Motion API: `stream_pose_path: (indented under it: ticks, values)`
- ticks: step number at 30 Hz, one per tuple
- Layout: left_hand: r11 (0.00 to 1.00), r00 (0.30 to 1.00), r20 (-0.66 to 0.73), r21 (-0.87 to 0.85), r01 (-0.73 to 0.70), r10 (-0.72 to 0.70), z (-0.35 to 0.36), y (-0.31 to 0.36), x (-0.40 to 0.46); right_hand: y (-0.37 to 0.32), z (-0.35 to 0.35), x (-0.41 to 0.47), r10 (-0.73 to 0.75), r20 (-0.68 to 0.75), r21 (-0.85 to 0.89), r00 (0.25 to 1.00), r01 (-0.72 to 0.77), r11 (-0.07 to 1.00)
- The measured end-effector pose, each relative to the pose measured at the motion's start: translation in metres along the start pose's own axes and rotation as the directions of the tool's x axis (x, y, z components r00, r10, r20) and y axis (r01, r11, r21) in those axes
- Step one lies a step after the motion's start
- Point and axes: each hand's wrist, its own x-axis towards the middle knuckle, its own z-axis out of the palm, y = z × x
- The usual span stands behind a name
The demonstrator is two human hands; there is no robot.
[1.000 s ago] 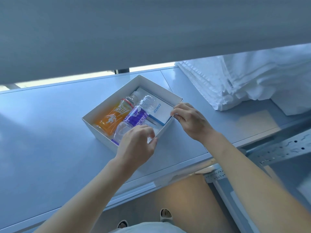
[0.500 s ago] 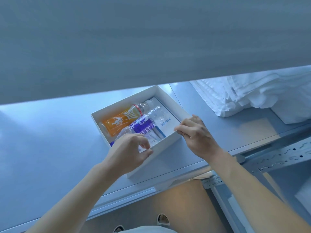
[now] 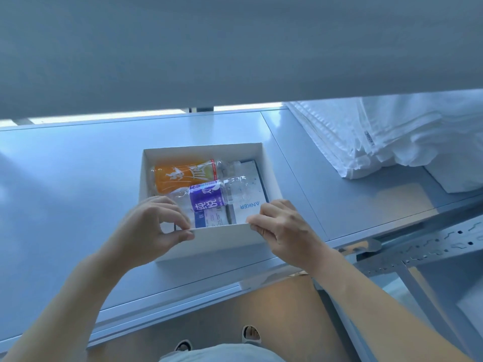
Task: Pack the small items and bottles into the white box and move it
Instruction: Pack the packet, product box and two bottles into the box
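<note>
The left hand and the right hand each pinch the near wall of the white box, thumb outside and fingers over the rim. The box sits on the grey table near its front edge. Inside lie an orange-labelled bottle at 12 o'clock, a purple-labelled bottle nearer, and a white Anker carton at 3 o'clock. Folded white cloth lies at 2 o'clock, well apart.
</note>
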Motion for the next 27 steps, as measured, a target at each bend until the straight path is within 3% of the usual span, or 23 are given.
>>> stream_pose_path:
  ticks: [3,9,17,27]
  values:
    - [0.998,0.993,-0.113,0.052,0.036,-0.03,0.003,0.002,-0.013,-0.002,0.002,-0.001,0.021,0.012,-0.009,1.0,-0.021,1.0]
    - [0.955,0.978,-0.183,0.259,0.148,-0.102,0.015,0.016,-0.026,-0.002,0.002,0.0,0.053,0.055,-0.065,0.997,-0.049,0.997]
    - [0.859,0.985,-0.114,0.483,0.172,-0.132,0.024,0.023,-0.026,0.003,0.009,0.001,0.045,0.032,-0.147,0.998,-0.04,0.988]
    - [0.832,0.977,-0.183,0.522,0.187,-0.105,0.03,0.022,-0.022,0.003,0.015,0.004,0.016,-0.024,-0.172,1.0,-0.02,0.985]
